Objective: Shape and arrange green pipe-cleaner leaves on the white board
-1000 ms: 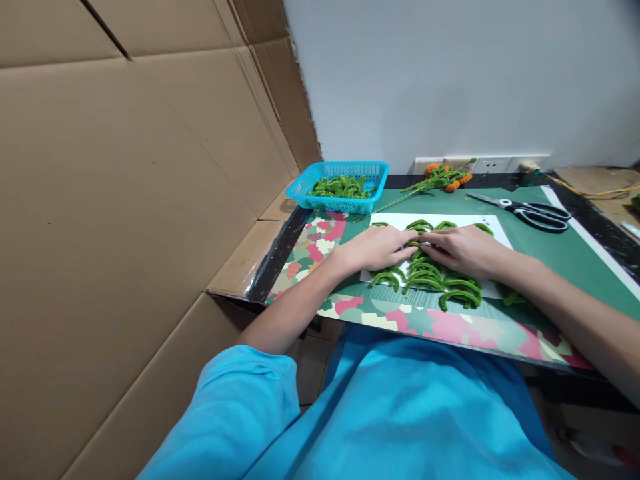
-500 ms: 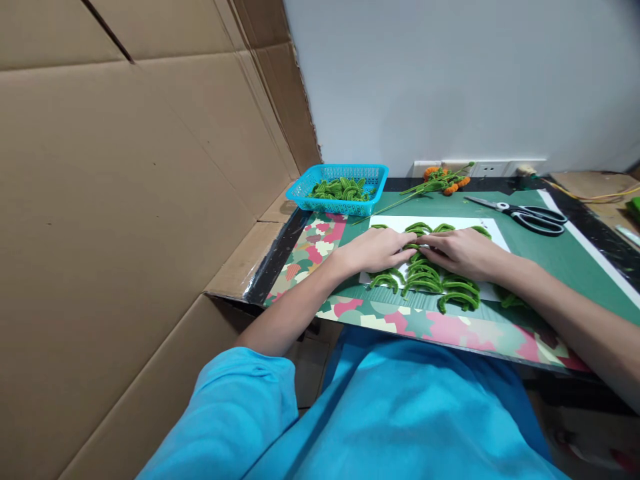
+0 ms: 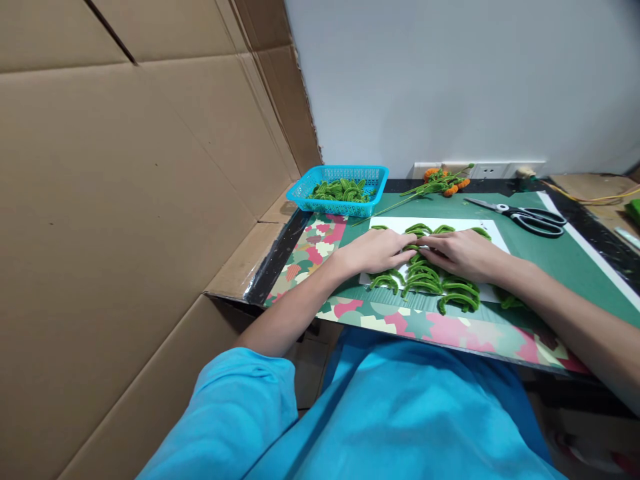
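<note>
Several curved green pipe-cleaner pieces (image 3: 423, 277) lie in rows on a white sheet (image 3: 435, 222), some reaching past its near edge onto the green mat. My left hand (image 3: 383, 251) rests over the sheet, its fingers closed at the end of one green piece near the middle. Facing it, my right hand (image 3: 463, 253) has thumb and fingers pinched on the same small spot, fingertips nearly touching those of the left. The piece between them is mostly covered by my fingers. More curved pieces (image 3: 459, 295) lie just below my right hand.
A blue basket (image 3: 337, 208) holding short green pieces stands at the back left. Orange flowers with green stems (image 3: 450, 189) lie behind the sheet, and black-handled scissors (image 3: 533, 217) to the right. A cardboard wall (image 3: 150, 200) closes off the left side.
</note>
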Motion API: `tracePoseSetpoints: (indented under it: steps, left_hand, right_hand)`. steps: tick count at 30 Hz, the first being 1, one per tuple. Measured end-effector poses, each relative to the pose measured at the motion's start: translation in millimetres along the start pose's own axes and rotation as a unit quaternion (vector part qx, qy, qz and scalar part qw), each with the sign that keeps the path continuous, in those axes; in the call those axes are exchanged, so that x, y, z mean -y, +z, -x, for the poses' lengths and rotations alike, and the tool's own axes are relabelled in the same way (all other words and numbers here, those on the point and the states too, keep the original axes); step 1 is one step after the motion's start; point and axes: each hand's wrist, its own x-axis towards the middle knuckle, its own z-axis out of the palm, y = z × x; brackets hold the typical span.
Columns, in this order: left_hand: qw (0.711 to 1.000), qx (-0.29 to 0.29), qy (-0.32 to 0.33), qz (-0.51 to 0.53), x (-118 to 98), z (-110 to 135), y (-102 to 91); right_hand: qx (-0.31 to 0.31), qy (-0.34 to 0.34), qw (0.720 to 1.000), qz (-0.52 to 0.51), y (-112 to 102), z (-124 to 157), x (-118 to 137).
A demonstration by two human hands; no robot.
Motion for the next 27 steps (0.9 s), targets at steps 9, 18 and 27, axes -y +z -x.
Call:
tracePoseSetpoints:
  steps: [9,18,27]
  left_hand:
    - [1.0,0.007,-0.007,0.002,-1.3,-0.1,-1.4]
    - [1.0,0.008,-0.007,0.001,-0.2,-0.2,-0.1]
    - [1.0,0.005,-0.001,0.002,-0.5,0.5,-0.3]
  right_hand:
    - [-0.001,-0.003,1.0,0.004,-0.8,0.6,0.3]
    - [0.002,0.0,1.0,0.002,-0.9,0.6,0.9]
    - [-0.006,-0.006,1.0,-0.003,-0.5,1.0,0.4]
